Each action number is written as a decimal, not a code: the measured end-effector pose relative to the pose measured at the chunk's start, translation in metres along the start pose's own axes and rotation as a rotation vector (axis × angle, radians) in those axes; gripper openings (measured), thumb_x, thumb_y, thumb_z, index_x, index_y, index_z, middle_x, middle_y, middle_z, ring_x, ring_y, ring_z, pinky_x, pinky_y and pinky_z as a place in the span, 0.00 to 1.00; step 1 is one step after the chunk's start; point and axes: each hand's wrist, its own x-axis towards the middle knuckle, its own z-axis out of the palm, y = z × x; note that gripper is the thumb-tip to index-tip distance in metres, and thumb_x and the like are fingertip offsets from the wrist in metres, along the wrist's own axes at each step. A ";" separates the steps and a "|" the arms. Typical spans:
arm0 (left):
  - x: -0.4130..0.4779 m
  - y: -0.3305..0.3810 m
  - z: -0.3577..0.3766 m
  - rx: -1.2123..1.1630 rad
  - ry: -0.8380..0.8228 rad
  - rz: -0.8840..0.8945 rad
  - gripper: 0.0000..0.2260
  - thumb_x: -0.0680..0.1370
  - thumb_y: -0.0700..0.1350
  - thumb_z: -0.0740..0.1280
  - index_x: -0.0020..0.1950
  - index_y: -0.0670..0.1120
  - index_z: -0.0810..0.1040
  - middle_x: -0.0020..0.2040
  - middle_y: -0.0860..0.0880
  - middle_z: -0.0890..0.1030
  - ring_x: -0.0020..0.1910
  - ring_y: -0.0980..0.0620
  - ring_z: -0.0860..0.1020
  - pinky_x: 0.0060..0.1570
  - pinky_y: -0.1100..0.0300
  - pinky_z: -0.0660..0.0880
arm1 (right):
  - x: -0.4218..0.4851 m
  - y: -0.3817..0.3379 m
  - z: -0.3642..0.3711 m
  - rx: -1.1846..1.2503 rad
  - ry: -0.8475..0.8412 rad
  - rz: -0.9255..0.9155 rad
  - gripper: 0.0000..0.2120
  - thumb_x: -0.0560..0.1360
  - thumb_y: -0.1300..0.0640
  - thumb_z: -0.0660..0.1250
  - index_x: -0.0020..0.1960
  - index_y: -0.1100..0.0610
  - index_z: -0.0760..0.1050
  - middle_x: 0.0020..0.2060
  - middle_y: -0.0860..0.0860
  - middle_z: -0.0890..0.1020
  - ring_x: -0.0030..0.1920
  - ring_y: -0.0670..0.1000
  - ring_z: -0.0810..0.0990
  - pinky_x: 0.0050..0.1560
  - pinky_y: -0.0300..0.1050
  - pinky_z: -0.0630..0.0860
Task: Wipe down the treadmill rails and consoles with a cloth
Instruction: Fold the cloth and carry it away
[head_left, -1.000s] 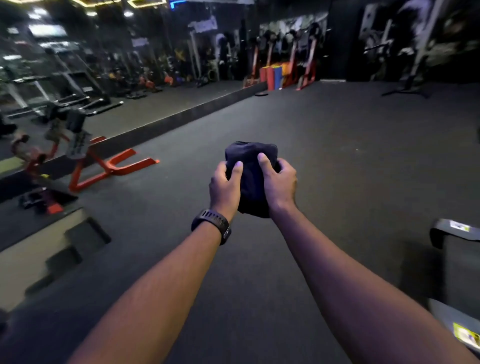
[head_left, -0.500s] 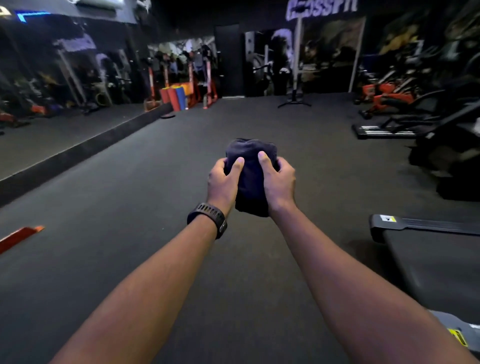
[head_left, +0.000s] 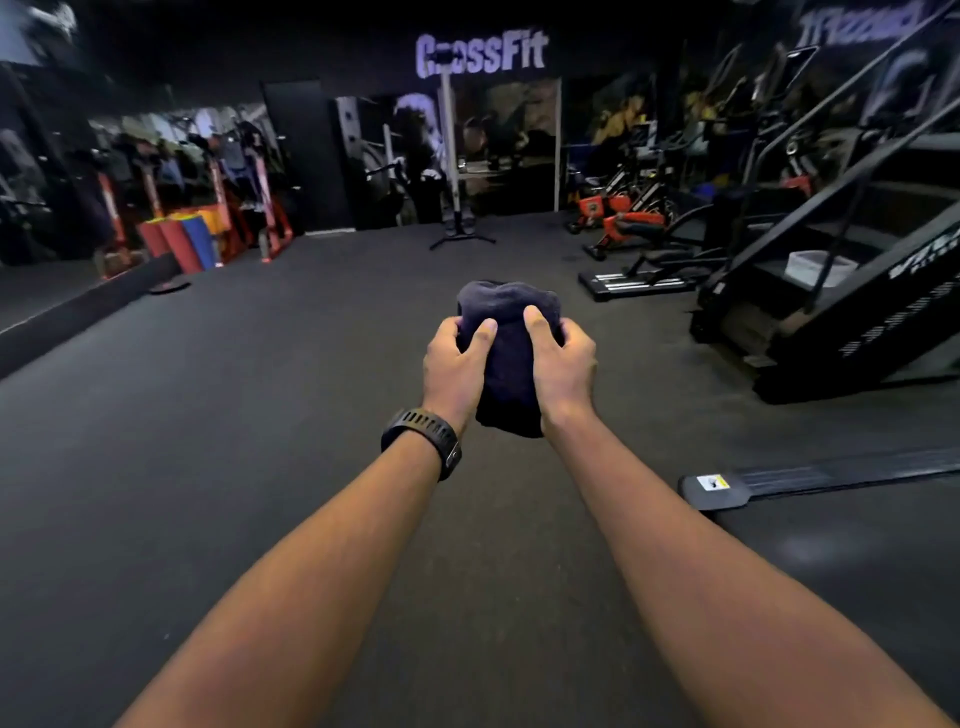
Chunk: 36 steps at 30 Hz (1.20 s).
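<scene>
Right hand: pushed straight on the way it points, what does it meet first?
The right hand grips the dark cloth with the left hand, so that comes first. Past it, open floor; the pole stand far ahead looks roughly in line, depth unclear.

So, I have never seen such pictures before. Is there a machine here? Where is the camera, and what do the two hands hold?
There is no machine: these are a person's two bare arms. The camera sits on the person's head and looks forward and down, so every picture shows what that person sees. The left hand, with a black watch on its wrist, and the right hand together grip a bunched dark cloth, held in the air above the dark gym floor. Low on the right lies the end of a treadmill deck, which the cloth does not yet touch. Farther right stands a black stair machine, and orange exercise bikes stand at the back.
</scene>
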 end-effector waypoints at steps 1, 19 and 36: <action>0.024 -0.004 0.008 -0.011 -0.011 -0.004 0.16 0.75 0.58 0.66 0.54 0.48 0.78 0.50 0.51 0.83 0.51 0.50 0.81 0.55 0.44 0.79 | 0.022 0.004 0.009 -0.009 0.018 -0.001 0.16 0.76 0.42 0.68 0.42 0.56 0.78 0.38 0.49 0.84 0.39 0.49 0.80 0.48 0.57 0.81; 0.459 -0.116 0.208 -0.195 -0.445 -0.006 0.07 0.80 0.50 0.67 0.52 0.48 0.80 0.49 0.49 0.84 0.51 0.50 0.82 0.52 0.48 0.81 | 0.425 0.106 0.130 -0.101 0.421 -0.010 0.16 0.77 0.40 0.68 0.42 0.53 0.77 0.41 0.49 0.84 0.41 0.48 0.80 0.47 0.55 0.81; 0.767 -0.188 0.540 -0.233 -0.746 0.039 0.08 0.80 0.52 0.67 0.49 0.48 0.79 0.48 0.48 0.84 0.49 0.50 0.83 0.49 0.47 0.82 | 0.845 0.216 0.074 -0.114 0.674 0.007 0.20 0.74 0.36 0.66 0.49 0.52 0.81 0.46 0.48 0.86 0.49 0.49 0.84 0.53 0.57 0.83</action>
